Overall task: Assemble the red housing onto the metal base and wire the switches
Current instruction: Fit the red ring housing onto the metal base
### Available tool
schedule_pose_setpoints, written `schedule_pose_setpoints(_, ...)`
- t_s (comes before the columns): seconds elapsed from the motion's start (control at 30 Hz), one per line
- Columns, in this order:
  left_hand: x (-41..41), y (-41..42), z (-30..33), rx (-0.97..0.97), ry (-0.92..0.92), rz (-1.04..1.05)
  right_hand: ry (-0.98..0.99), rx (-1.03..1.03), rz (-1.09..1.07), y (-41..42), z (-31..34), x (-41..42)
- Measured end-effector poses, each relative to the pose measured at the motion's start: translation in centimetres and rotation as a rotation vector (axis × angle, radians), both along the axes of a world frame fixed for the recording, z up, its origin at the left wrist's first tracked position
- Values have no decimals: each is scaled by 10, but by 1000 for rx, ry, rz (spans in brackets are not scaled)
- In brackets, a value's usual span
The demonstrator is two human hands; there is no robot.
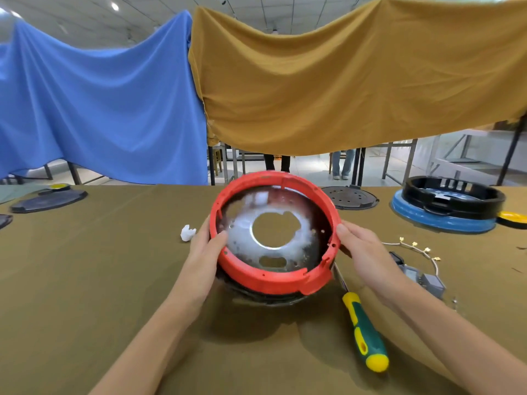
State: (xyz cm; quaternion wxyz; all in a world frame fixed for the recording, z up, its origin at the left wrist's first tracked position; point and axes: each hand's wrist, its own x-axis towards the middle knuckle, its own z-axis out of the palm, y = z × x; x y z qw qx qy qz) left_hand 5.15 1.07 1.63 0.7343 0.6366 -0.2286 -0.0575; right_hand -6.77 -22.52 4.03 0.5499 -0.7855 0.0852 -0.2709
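Observation:
The red housing (pixel 268 277) is a round ring tilted up toward me above the table, with the shiny metal base (pixel 242 240) showing inside it, a large round hole at its middle. My left hand (pixel 204 252) grips the housing's left rim, thumb over the edge. My right hand (pixel 362 252) holds the right rim, thumb on the red edge. Grey switch parts (pixel 422 277) with a wire harness (pixel 419 248) carrying small brass terminals lie on the cloth to the right.
A green-and-yellow screwdriver (pixel 365 332) lies just right of the housing. A white crumpled scrap (pixel 187 232) lies at the left. Dark round plates (pixel 48 199) (pixel 350 196) and a black ring on a blue base (pixel 447 206) stand farther back. Blue and yellow cloths hang behind.

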Motion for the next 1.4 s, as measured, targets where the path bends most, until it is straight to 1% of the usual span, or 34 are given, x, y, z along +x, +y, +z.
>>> schedule_pose_setpoints(0.07,0,3,8,-60,-84,-35,-114,29,75,2,6,-6)
schedule_pose_setpoints(0.13,2,11,14,-137,-105,-87,-189,16,146,3,7,-9)
schedule_pose_setpoints(0.2,2,20,19,-163,-108,-142,-240,-17,187,2,6,-11)
schedule_pose_setpoints(0.3,1,31,21,-86,-133,-241,-287,-104,189,-1,3,-10)
schedule_pose_setpoints(0.4,0,37,18,19,-153,-290,-307,-128,191,-8,-1,-9)
schedule_pose_setpoints(0.47,-2,38,18,60,-180,-250,-311,-140,172,-11,-5,-7)
schedule_pose_setpoints(0.6,-5,33,16,95,-293,-152,-315,-131,149,-15,-10,-3)
schedule_pose_setpoints(0.8,-2,32,15,138,-467,-37,-302,-20,156,-14,-12,0)
schedule_pose_setpoints(0.97,-1,32,12,240,-624,96,-299,-24,136,-13,-13,-1)
schedule_pose_setpoints(1.1,2,34,8,340,-781,223,-258,4,165,-17,-15,-1)
schedule_pose_setpoints(1.17,4,36,6,353,-833,264,-216,-83,186,-20,-16,-2)
schedule_pose_setpoints(1.27,5,37,0,393,-854,300,-152,-208,207,-21,-20,-2)
schedule_pose_setpoints(1.33,8,38,-6,447,-821,320,-142,-285,201,-21,-23,-2)
schedule_pose_setpoints(1.4,9,40,-11,495,-775,331,-128,-417,172,-20,-24,-3)
